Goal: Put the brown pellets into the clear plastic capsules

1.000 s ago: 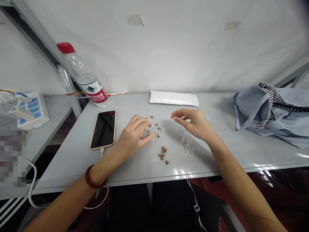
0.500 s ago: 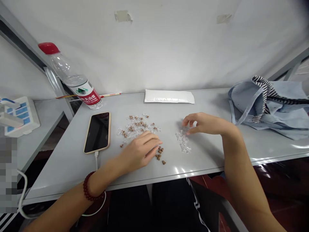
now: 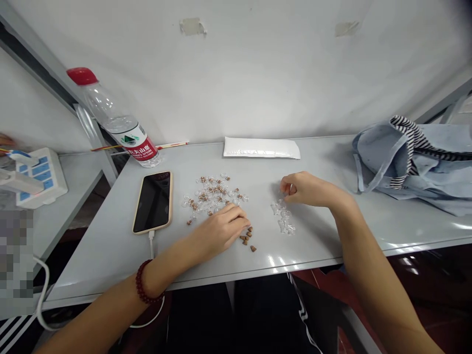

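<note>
My left hand [image 3: 222,228] is low over the table, its fingers pressed together beside several small brown stoppers [image 3: 246,238]; whatever its fingertips hold is hidden. My right hand [image 3: 304,189] pinches at the upper end of a small group of clear pieces [image 3: 284,215]; the thing between thumb and forefinger is too small to make out. Behind my left hand spreads a loose pile of clear pieces with brown stoppers [image 3: 212,191].
A phone [image 3: 153,202] on a white cable lies at the left, with a red-capped bottle [image 3: 136,142] behind it. A white packet [image 3: 261,148] lies by the wall. At the right is a light blue bag [image 3: 383,157]; a power strip [image 3: 46,179] stands far left.
My right thumb and forefinger have closed together over the clear pieces. My left fingers have moved slightly toward the brown stoppers and drawn together. The whole view has shifted a little.
</note>
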`<state>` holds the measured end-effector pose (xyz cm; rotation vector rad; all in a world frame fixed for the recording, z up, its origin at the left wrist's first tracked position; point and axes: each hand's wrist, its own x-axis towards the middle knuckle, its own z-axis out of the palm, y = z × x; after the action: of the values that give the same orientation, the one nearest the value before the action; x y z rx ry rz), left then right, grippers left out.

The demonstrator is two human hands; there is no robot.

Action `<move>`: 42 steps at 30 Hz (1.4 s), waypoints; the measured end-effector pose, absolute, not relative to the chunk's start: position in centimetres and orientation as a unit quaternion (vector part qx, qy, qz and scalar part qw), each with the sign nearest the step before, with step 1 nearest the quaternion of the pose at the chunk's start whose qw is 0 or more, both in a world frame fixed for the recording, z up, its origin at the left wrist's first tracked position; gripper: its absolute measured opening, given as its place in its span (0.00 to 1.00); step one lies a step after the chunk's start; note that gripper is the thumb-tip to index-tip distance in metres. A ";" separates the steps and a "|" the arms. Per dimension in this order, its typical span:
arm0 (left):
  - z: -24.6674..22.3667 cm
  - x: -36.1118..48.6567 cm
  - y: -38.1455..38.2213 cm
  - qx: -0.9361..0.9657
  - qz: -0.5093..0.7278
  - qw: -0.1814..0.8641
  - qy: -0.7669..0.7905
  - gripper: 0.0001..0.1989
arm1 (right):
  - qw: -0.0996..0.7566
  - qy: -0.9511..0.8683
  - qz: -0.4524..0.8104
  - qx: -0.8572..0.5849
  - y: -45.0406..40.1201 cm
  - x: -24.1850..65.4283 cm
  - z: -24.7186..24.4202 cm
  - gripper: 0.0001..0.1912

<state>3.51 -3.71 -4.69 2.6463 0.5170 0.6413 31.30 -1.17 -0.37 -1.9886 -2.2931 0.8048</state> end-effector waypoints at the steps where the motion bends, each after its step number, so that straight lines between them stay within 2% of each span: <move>1: -4.7 3.5 -3.7 0.936 0.235 0.188 0.185 0.09 | 0.008 -0.734 0.253 -0.630 -1.1 31.1 -0.4 0.05; 6: -3.8 3.5 -4.0 0.868 0.337 0.255 0.263 0.05 | 0.133 -0.779 0.255 -0.557 -1.5 29.4 -0.1 0.07; 10: -2.8 3.5 -4.1 0.783 0.382 0.352 0.342 0.03 | 0.228 -0.813 0.299 -0.445 -2.4 26.8 -0.1 0.08; 17: -2.1 3.6 -4.0 0.681 0.372 0.505 0.377 0.03 | 0.269 -0.832 0.331 -0.354 -3.4 24.6 -0.8 0.13; 26: -1.2 3.4 -3.6 0.650 0.312 0.546 0.426 0.06 | 0.278 -0.822 0.365 -0.336 -3.7 24.6 -0.8 0.13; 30: -1.6 3.3 -3.4 0.654 0.322 0.534 0.428 0.08 | 0.281 -0.805 0.394 -0.344 -3.7 24.2 -1.0 0.11; 33: -2.1 3.4 -3.5 0.675 0.360 0.482 0.427 0.07 | 0.291 -0.759 0.452 -0.368 -3.9 23.8 -1.2 0.11; 39: -2.6 3.5 -4.1 0.786 0.429 0.232 0.379 0.06 | 0.297 -0.613 0.624 -0.383 -4.1 23.0 -1.7 0.11; 42: -2.5 3.3 -4.1 0.829 0.425 0.170 0.323 0.06 | 0.314 -0.566 0.667 -0.368 -3.9 22.8 -1.7 0.09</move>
<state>3.33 -4.15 -2.47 2.3541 0.9173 1.2068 22.84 -3.93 -1.73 -0.9708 -1.4923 1.7591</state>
